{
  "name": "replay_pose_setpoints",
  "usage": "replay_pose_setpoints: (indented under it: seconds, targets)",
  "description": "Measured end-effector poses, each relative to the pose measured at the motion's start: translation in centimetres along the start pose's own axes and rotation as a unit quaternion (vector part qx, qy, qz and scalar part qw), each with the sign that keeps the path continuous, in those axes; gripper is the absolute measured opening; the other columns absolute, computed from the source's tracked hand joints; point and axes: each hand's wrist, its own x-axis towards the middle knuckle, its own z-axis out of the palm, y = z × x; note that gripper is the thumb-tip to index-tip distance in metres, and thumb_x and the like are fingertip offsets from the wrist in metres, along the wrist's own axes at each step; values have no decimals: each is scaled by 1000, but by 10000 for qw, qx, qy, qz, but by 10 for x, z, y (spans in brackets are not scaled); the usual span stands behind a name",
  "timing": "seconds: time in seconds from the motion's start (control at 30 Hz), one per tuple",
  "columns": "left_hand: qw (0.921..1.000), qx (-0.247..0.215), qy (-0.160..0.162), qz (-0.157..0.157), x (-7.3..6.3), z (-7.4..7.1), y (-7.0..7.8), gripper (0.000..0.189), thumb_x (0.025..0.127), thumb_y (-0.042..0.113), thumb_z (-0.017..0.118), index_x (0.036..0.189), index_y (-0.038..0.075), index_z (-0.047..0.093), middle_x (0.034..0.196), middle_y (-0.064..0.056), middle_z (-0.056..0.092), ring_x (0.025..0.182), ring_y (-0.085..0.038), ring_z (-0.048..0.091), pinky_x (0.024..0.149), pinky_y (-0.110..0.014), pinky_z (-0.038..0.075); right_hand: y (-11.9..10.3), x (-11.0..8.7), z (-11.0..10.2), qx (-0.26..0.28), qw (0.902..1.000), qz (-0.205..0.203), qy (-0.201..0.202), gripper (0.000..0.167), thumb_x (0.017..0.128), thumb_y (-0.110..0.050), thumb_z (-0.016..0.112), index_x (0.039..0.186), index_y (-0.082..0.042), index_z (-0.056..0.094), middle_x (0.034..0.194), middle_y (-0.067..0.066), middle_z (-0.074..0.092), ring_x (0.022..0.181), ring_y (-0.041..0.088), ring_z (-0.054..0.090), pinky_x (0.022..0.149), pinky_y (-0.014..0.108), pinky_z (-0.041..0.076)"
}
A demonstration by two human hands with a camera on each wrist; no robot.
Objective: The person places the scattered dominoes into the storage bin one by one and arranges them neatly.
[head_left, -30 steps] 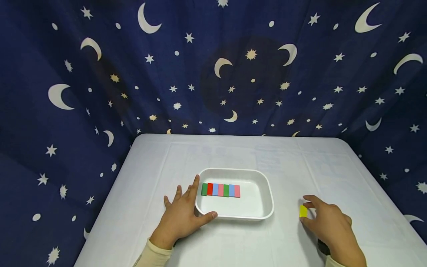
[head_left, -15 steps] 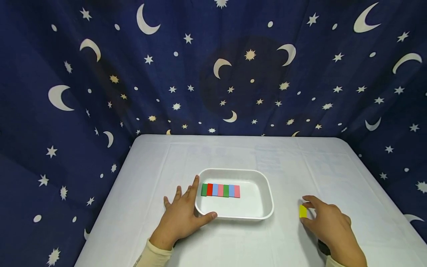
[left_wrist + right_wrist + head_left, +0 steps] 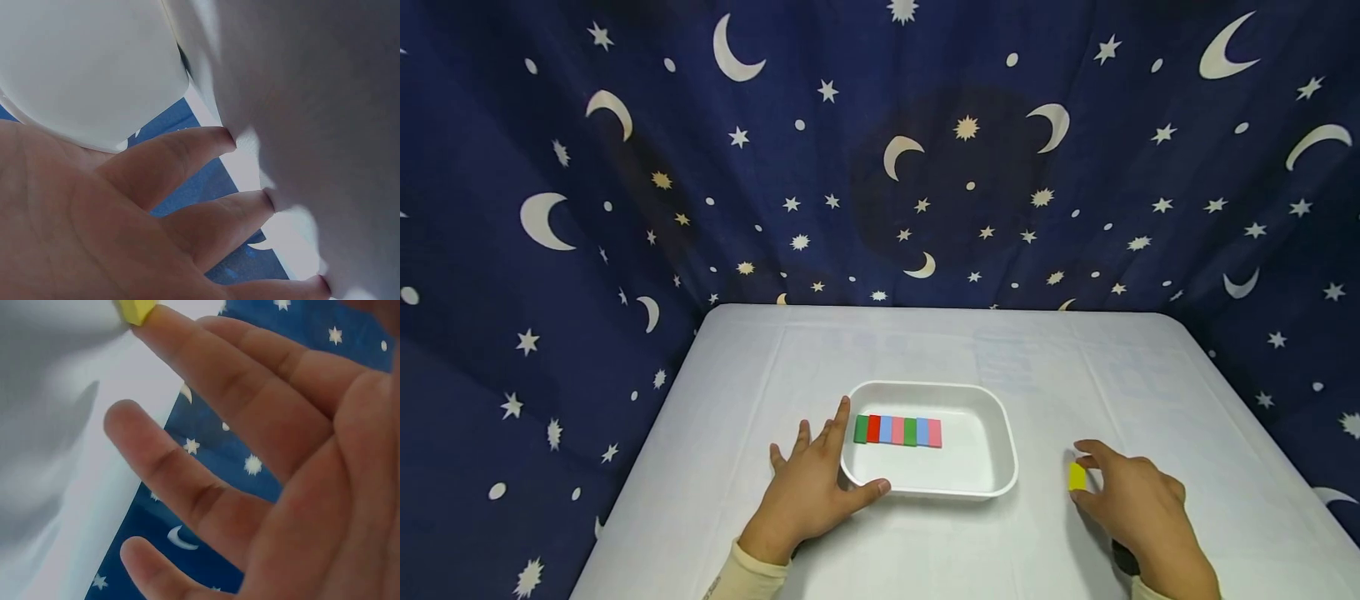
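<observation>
Between the thumb and fingers of my right hand (image 3: 1138, 500) is pinched a small yellow block (image 3: 1077, 477), close over the cloth to the right of the tray. The right wrist view shows one end of the yellow block (image 3: 136, 309) at a fingertip, with the other fingers loosely extended. My left hand (image 3: 808, 492) lies spread at the left end of a white tray (image 3: 1000, 442), index finger along its side and thumb at its near rim. In the left wrist view, several fingertips of the left hand (image 3: 125, 206) reach the cloth beside the tray wall (image 3: 94, 69).
Inside the tray, a row of several thin coloured tiles (image 3: 898, 431), in green, red, blue and pink, lies side by side toward the left. A white cloth covers the table (image 3: 887, 342). Behind and beside it hangs a dark blue curtain (image 3: 820, 158) with moons and stars.
My right hand has shifted slightly left with the yellow block. The left hand and the tray keep their places; the whole head view has moved a little.
</observation>
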Motion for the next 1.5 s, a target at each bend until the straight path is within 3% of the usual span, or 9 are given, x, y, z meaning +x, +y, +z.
replay_pose_setpoints:
  seconds: [0.23, 0.43, 0.6, 0.93, 1.03, 1.2, 1.5]
  targets:
    - [10000, 69, -8, 47, 1, -1, 0, 123, 78, 91, 61, 172, 33, 6, 162, -3, 47, 145, -57, 37, 98, -92, 19, -17, 5, -3, -27, 10000, -44, 35, 74, 73, -27, 96, 138, -8, 65, 118, 11, 76, 115, 55, 56, 82, 81, 36]
    - [10000, 58, -15, 22, 1, -1, -1, 123, 78, 91, 61, 171, 34, 5, 163, -3, 46, 146, -56, 37, 99, -92, 18, -29, 3, -11, 70, 9958, -533, 739, 68, 73, -22, 93, 135, -10, 67, 116, 6, 77, 113, 52, 57, 77, 77, 38]
    - [10000, 49, 0, 6, 1, -2, -1, 123, 78, 91, 61, 172, 33, 6, 163, -2, 47, 146, -57, 38, 99, -92, 19, -43, 6, -22, 292, 9903, -917, 1005, 65, 75, -19, 92, 135, -9, 67, 115, 7, 77, 113, 50, 58, 75, 71, 43]
    - [10000, 31, 10, 19, 1, 0, -1, 123, 78, 92, 60, 171, 34, 5, 162, -1, 48, 145, -57, 38, 99, -92, 18, -87, 17, -35, 491, 9630, -1952, 1793, 60, 73, -14, 93, 129, -9, 71, 110, 5, 78, 107, 43, 63, 78, 65, 48]
    - [10000, -42, 6, 8, 0, 1, 0, 123, 78, 93, 59, 171, 34, 6, 162, 0, 48, 145, -58, 37, 99, -92, 18, -100, 21, -33, 439, 9580, -2183, 1805, 59, 74, -15, 93, 129, -11, 71, 110, 4, 77, 107, 39, 63, 79, 61, 48]
    - [10000, -62, -26, -7, -1, -1, 1, 122, 78, 92, 60, 171, 34, 6, 163, -1, 47, 146, -58, 36, 100, -92, 17, -115, 27, -28, 384, 9581, -2349, 1593, 63, 74, -14, 95, 131, -14, 70, 114, 3, 77, 108, 33, 61, 83, 59, 46]
    - [10000, -40, 35, 21, 0, -1, -1, 123, 78, 92, 61, 172, 33, 7, 161, -2, 49, 145, -59, 36, 99, -92, 17, -132, 39, -26, 498, 9424, -2754, 1834, 60, 73, -14, 95, 128, -15, 72, 113, 1, 78, 106, 31, 62, 82, 57, 47]
